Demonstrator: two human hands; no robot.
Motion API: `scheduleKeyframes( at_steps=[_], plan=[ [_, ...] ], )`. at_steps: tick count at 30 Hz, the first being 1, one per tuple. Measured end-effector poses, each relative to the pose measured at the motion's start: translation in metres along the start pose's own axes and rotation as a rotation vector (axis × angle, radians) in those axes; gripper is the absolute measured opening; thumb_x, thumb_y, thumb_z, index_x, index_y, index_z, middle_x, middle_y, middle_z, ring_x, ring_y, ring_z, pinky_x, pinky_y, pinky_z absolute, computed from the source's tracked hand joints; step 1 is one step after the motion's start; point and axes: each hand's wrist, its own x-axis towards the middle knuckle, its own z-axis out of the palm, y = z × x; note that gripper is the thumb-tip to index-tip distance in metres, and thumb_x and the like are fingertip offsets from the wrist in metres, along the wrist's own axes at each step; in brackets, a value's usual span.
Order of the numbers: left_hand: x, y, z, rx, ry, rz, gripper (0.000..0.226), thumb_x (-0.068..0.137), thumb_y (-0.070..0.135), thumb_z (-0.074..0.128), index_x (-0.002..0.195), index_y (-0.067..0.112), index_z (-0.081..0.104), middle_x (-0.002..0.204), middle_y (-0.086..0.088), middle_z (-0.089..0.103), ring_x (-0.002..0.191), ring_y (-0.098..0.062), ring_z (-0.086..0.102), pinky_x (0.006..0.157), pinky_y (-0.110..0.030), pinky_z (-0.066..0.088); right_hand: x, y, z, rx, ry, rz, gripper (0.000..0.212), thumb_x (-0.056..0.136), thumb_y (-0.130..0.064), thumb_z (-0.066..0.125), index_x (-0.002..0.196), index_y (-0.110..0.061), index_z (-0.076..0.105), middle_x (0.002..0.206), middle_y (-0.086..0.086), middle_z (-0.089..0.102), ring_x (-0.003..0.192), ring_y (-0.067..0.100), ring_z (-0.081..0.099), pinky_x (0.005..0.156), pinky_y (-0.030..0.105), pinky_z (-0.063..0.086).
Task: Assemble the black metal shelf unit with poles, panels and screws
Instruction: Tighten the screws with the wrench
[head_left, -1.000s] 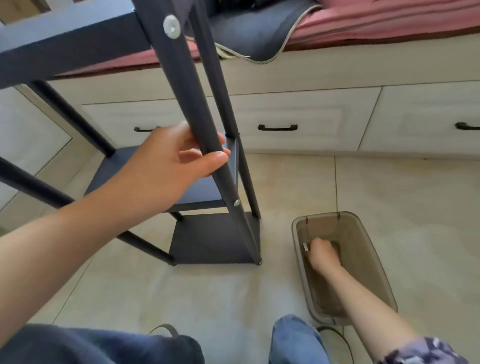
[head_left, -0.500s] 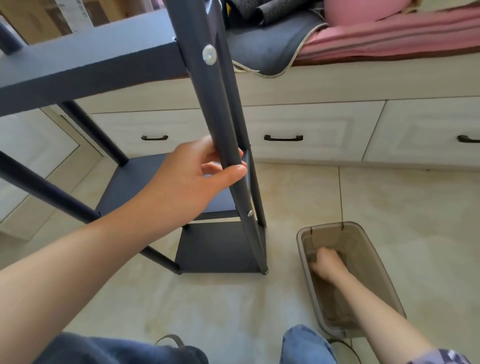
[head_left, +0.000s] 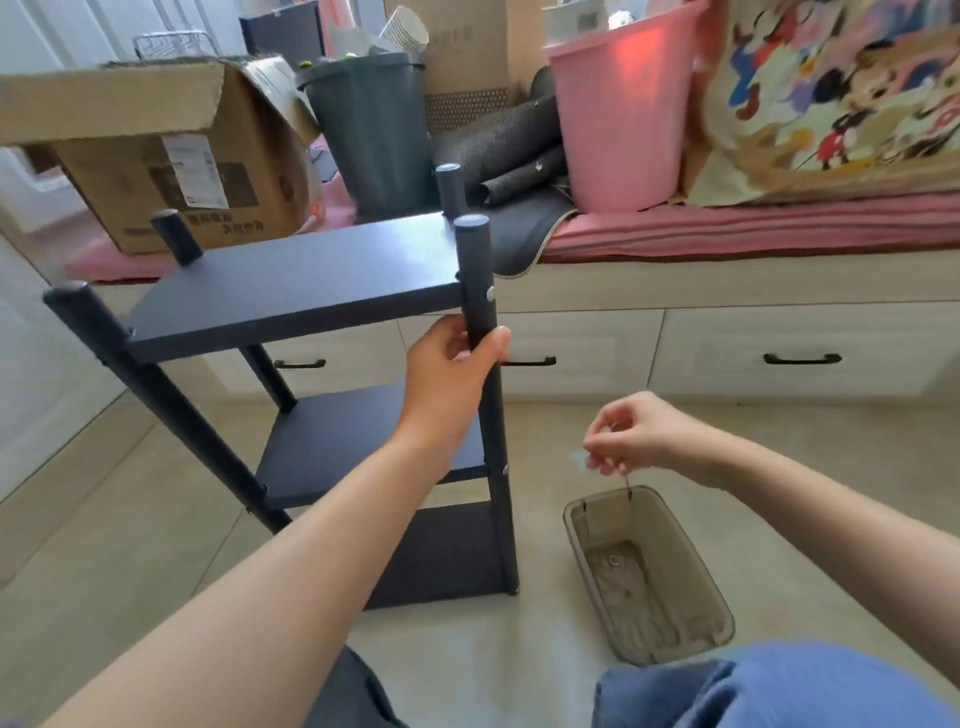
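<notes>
The black metal shelf unit (head_left: 291, 283) stands upright on the floor with three panels fixed between four poles. My left hand (head_left: 448, 370) grips the front right pole (head_left: 477, 275) just below the top panel. A pale screw head (head_left: 489, 294) shows on that pole beside the top panel. My right hand (head_left: 631, 431) hovers above the grey plastic tray (head_left: 717, 618), fingers curled and pinching something small and blurred that I cannot make out. A few small parts (head_left: 613, 561) lie in the tray's bottom.
A low white drawer bench (head_left: 779, 358) with dark handles runs behind the shelf. On its cushion stand a cardboard box (head_left: 171, 150), a dark bin (head_left: 371, 124) and a pink bucket (head_left: 618, 114). My knees (head_left: 769, 686) are at the bottom edge.
My right hand has come up out of the tray, pinching a small item. The view has tilted up, showing the shelf's top. My left hand keeps its hold on the pole.
</notes>
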Motion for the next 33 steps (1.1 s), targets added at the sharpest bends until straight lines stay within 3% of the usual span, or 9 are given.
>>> scheduleKeyframes(
  at_steps=[8,14,16,19,24,26,29,31,33],
  plan=[
    [-0.028,0.012,-0.028,0.044,-0.172,0.030,0.003,0.094,0.028,0.070,0.095,0.028,0.072,0.088,0.009,0.077,0.089,-0.009,0.073,0.086,-0.023,0.053,-0.073,-0.123,0.003,0.392,0.151,-0.215,0.010,0.094,-0.012,0.065,0.097,-0.004,0.069,0.085,0.012,0.076,0.068,0.012,0.068,0.061,0.020,0.054],
    [-0.052,0.020,-0.082,0.167,-0.299,-0.029,0.013,0.088,0.029,0.075,0.086,0.041,0.078,0.094,0.019,0.077,0.094,0.005,0.071,0.075,-0.004,0.046,-0.083,-0.122,0.036,0.681,0.168,-0.087,0.007,0.089,-0.013,0.070,0.088,-0.011,0.077,0.081,0.006,0.074,0.063,0.009,0.063,0.058,0.020,0.053],
    [-0.061,0.021,-0.096,0.153,-0.292,-0.057,0.017,0.084,0.030,0.078,0.088,0.046,0.076,0.096,0.016,0.078,0.097,0.001,0.071,0.085,-0.012,0.046,-0.081,-0.120,0.048,0.764,0.085,-0.028,0.012,0.089,-0.011,0.069,0.084,-0.013,0.081,0.089,0.007,0.076,0.062,0.007,0.065,0.058,0.020,0.054],
    [-0.076,0.027,-0.110,0.092,-0.253,-0.083,0.015,0.078,0.036,0.080,0.093,0.039,0.078,0.099,0.011,0.078,0.100,-0.003,0.072,0.092,-0.024,0.044,-0.077,-0.122,0.063,0.839,-0.026,0.013,0.015,0.087,-0.010,0.068,0.086,-0.016,0.082,0.095,0.008,0.077,0.064,0.007,0.066,0.059,0.021,0.054],
    [-0.091,0.034,-0.121,-0.073,-0.060,-0.151,0.067,0.052,0.056,0.079,0.106,0.018,0.070,0.098,0.004,0.079,0.093,-0.014,0.076,0.102,-0.043,0.051,-0.069,-0.127,0.072,0.844,-0.096,0.014,0.016,0.090,-0.012,0.067,0.092,-0.018,0.081,0.097,0.006,0.077,0.067,0.007,0.066,0.063,0.022,0.055],
    [-0.098,0.033,-0.122,-0.046,0.171,-0.035,0.058,0.057,0.063,0.080,0.096,0.024,0.062,0.085,0.008,0.075,0.080,-0.012,0.075,0.095,-0.038,0.052,-0.068,-0.127,0.069,0.814,-0.102,-0.013,0.015,0.090,-0.014,0.068,0.096,-0.018,0.081,0.100,0.006,0.077,0.069,0.007,0.066,0.065,0.022,0.055],
    [-0.102,0.038,-0.124,0.217,0.457,0.392,0.045,0.072,0.066,0.075,0.084,0.036,0.045,0.079,0.005,0.054,0.075,-0.006,0.057,0.076,-0.016,0.045,-0.065,-0.124,0.060,0.772,-0.086,-0.032,0.015,0.089,-0.015,0.068,0.099,-0.016,0.080,0.103,0.006,0.076,0.070,0.008,0.065,0.065,0.022,0.056],
    [-0.095,0.042,-0.122,0.431,0.441,0.608,0.042,0.078,0.061,0.071,0.099,0.030,0.051,0.093,0.013,0.050,0.095,-0.003,0.052,0.090,-0.012,0.038,-0.064,-0.120,0.056,0.778,-0.080,-0.012,0.018,0.088,-0.014,0.069,0.102,-0.012,0.079,0.104,0.008,0.076,0.068,0.008,0.064,0.064,0.022,0.056],
    [-0.086,0.043,-0.114,0.588,0.293,0.649,0.055,0.079,0.062,0.065,0.117,0.021,0.060,0.117,0.020,0.051,0.122,-0.002,0.046,0.114,-0.025,0.028,-0.065,-0.117,0.054,0.765,-0.100,0.004,0.020,0.085,-0.013,0.069,0.102,-0.012,0.079,0.104,0.008,0.076,0.069,0.008,0.064,0.064,0.022,0.056]
  ],
)
